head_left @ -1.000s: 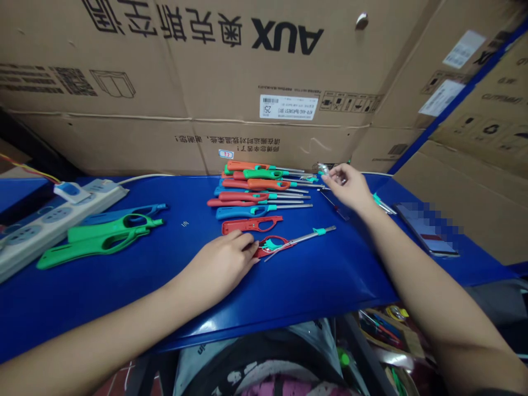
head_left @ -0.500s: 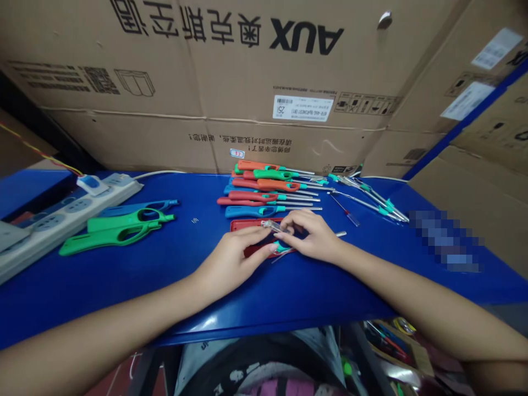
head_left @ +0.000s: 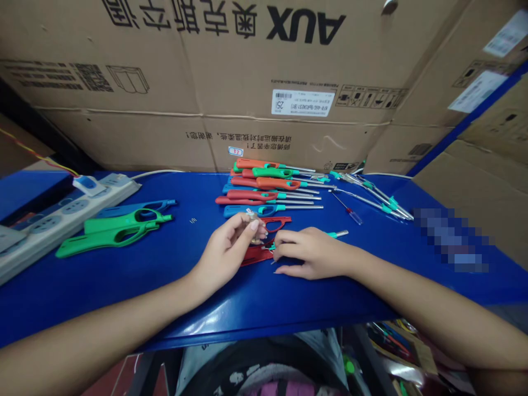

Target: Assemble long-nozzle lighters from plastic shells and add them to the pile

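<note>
My left hand [head_left: 226,245] is closed, pinching a small clear lighter tank [head_left: 253,216] with a pale end, raised above the blue table. Fingers partly cover the tank. Just right of it, my right hand [head_left: 315,253] curls low over an opened red lighter shell [head_left: 256,255], its fingertips at a teal piece and thin wires. What those fingers grip is mostly hidden. A metal tube [head_left: 342,234] with a teal collar sticks out beyond the right hand. The other red shell half [head_left: 280,223], with a trigger loop, lies behind both hands.
Several assembled lighters [head_left: 251,211] are stacked behind my hands. Green shell halves [head_left: 111,236] lie left, beside a power strip [head_left: 68,212]. Tiny pins [head_left: 192,220] rest nearby. A screwdriver [head_left: 353,215] and metal tubes [head_left: 381,195] lie right. A cardboard box [head_left: 231,88] stands behind.
My left hand has lifted the clear tank up and left, away from the red shell. My right hand has let go of it and moved down over the shell.
</note>
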Tool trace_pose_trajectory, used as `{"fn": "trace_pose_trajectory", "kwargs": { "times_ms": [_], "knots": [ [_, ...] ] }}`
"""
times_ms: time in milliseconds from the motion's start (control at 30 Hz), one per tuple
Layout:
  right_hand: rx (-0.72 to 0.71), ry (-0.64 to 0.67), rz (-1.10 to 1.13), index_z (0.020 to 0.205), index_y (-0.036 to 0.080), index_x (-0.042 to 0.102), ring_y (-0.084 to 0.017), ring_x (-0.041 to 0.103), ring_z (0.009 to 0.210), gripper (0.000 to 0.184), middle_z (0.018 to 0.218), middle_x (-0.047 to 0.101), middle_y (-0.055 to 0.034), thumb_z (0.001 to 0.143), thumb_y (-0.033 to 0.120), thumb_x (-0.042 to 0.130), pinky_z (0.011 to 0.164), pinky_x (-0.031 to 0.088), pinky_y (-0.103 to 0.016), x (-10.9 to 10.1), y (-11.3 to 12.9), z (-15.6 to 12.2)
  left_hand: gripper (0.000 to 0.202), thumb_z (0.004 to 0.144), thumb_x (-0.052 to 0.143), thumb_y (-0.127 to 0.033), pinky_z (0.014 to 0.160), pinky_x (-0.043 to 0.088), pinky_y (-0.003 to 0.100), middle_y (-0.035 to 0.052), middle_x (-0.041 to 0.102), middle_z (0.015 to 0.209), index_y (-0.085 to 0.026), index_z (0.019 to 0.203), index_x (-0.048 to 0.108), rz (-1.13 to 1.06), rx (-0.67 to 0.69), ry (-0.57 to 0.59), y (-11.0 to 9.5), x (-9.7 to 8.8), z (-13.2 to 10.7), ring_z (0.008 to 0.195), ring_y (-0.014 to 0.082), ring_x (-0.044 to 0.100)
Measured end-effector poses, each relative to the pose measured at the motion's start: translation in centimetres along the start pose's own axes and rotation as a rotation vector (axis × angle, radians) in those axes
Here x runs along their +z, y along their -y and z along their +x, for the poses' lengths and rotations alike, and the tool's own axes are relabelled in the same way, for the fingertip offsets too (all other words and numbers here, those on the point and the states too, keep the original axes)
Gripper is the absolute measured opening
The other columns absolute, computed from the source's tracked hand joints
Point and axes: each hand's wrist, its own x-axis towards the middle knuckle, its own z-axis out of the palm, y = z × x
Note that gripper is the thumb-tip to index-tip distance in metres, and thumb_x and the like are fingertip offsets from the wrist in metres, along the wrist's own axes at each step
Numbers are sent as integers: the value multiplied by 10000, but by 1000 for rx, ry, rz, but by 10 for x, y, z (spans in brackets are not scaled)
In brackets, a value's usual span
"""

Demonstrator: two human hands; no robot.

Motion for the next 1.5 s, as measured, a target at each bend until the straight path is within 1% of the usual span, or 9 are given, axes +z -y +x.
{"fn": "trace_pose_trajectory", "kwargs": {
  "times_ms": [133,267,700,800,967,1167,1267,1400,1500],
  "knots": [
    [21,55,-28,1006,197,631,-123,590,731,209,1011,647,-40,1034,319,464,594,397,-249,-2,-3,-1,320,951,570,-496,682,567,271,2,631,792,-182,892,562,-5,-65,98,-1,1,-2,691,130,634],
    [73,36,67,1022,199,619,-132,616,810,170,1045,639,-40,1016,332,513,648,446,-249,-5,-7,-3,296,934,598,-469,622,530,256,-13,621,730,-179,892,554,13,-99,216,3,2,-2,627,118,602],
    [64,85,-1,1140,218,621,-132,605,778,188,1141,629,-58,1002,294,519,635,441,-253,-6,-3,-2,330,890,656,-461,538,409,219,-64,503,697,-186,834,483,9,-113,178,4,0,2,549,71,482],
    [60,92,15,1080,220,642,-129,600,756,164,1114,633,-56,1005,278,509,636,445,-255,-6,-2,-2,328,896,649,-455,530,386,221,-73,490,689,-197,839,454,21,-115,172,7,0,2,539,71,464],
    [116,-43,298,979,185,637,-135,613,818,121,1016,658,-60,997,228,525,707,481,-256,-3,-2,0,292,917,622,-433,543,346,227,-76,494,689,-208,870,441,91,-76,166,11,-3,2,547,78,434],
    [429,-160,794,950,166,637,-71,494,464,199,580,535,61,951,363,609,457,411,-187,10,-9,4,280,967,556,-459,610,387,245,-46,544,767,-217,898,432,242,-47,159,12,-6,0,671,118,515],
    [456,-196,937,1011,153,655,-81,551,473,260,638,591,36,927,398,636,439,455,-192,16,-12,4,280,983,531,-467,616,391,245,-51,530,759,-219,896,432,282,-45,175,8,-6,-1,681,121,510],
    [395,-245,924,977,157,700,-61,534,467,264,776,639,-8,918,409,651,425,440,-194,15,-13,4,285,1012,452,-470,631,375,263,-47,491,723,-213,889,457,320,-55,177,1,-6,-1,668,129,464],
    [360,-245,898,956,164,708,-54,504,477,249,782,646,-7,913,405,663,427,412,-188,12,-13,4,299,1034,387,-458,709,410,289,-9,560,813,-205,936,512,342,-39,197,0,-8,1,755,154,514]
  ]
}}
